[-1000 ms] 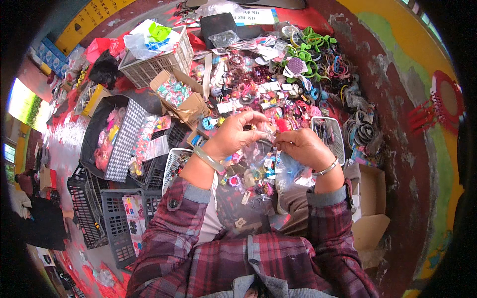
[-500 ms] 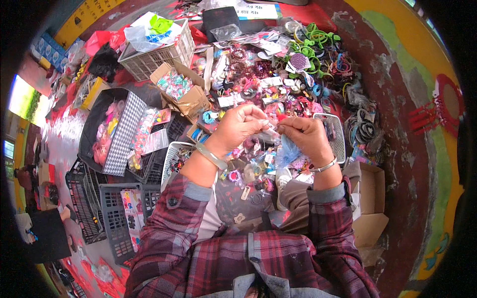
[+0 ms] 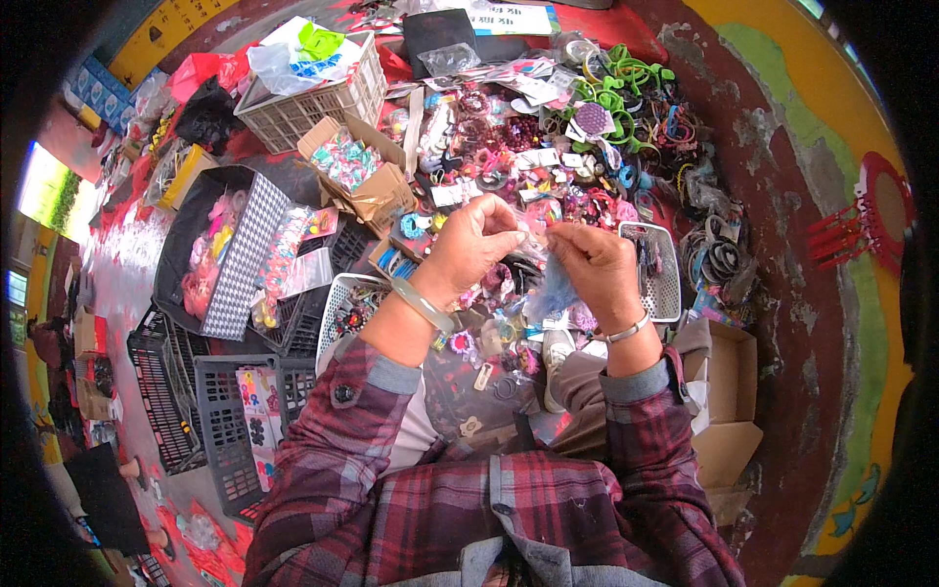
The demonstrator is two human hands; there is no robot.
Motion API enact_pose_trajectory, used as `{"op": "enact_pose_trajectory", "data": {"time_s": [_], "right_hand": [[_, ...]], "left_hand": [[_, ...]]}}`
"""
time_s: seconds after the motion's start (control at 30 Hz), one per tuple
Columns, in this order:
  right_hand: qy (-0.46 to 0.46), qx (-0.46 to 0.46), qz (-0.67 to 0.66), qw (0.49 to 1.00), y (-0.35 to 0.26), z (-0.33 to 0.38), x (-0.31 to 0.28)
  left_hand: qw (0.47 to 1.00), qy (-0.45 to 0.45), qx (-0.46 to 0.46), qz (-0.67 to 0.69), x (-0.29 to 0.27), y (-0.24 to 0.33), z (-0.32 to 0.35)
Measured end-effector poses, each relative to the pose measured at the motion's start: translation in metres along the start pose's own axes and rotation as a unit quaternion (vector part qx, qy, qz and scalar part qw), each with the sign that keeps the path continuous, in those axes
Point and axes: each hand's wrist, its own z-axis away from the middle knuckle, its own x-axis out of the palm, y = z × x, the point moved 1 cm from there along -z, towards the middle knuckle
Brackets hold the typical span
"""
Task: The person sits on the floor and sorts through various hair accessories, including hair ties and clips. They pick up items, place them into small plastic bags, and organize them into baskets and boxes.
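Note:
Thumb and forefinger of my right hand [image 3: 602,274] are pinched around a light blue gauzy piece [image 3: 554,297], perhaps net or thin plastic, which hangs below the fingertips. My left hand [image 3: 468,252] is raised beside it, thumb and forefinger pressed together; whatever lies between them is too small to make out. A narrow gap separates the two sets of fingertips. Under both hands spreads a pile of colourful hair accessories [image 3: 528,186], with hair ties, clips and white cards mixed together.
White perforated baskets stand left [image 3: 333,313] and right [image 3: 665,303] of the pile. Green headbands [image 3: 626,83] lie at its far right. On the left are an opened cardboard box [image 3: 381,201], a light crate [image 3: 333,93] and dark plastic crates [image 3: 220,421]. An empty carton [image 3: 729,391] sits at right.
Both hands have drawn slightly apart at the fingertips, the right shifting a little left. The blue gauzy piece has swung left and hangs more spread out.

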Motion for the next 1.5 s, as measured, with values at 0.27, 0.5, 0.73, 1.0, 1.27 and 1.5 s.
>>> {"op": "enact_pose_trajectory", "data": {"time_s": [0.27,0.5,0.73,1.0,1.27,1.5], "right_hand": [[-0.011,-0.080,0.051,0.995,0.002,0.000,-0.002],[-0.061,-0.161,0.116,0.978,-0.011,0.004,0.000],[-0.071,0.002,-0.103,0.992,0.015,-0.002,-0.001],[0.042,0.440,-0.583,0.682,0.050,-0.006,0.004],[0.182,0.243,-0.370,0.878,0.067,-0.009,0.001],[0.103,0.165,-0.268,0.944,0.038,-0.007,0.019]], "left_hand": [[0.998,0.002,-0.005,0.061,0.001,-0.006,-0.001],[0.987,0.054,-0.045,-0.143,0.002,-0.013,0.000],[0.988,0.006,-0.037,-0.147,-0.002,-0.012,-0.002],[0.988,0.061,-0.128,-0.057,-0.019,-0.008,-0.001],[0.959,-0.259,0.060,-0.098,-0.009,0.004,0.014],[0.967,-0.197,0.074,-0.141,0.013,-0.002,0.014]]}}
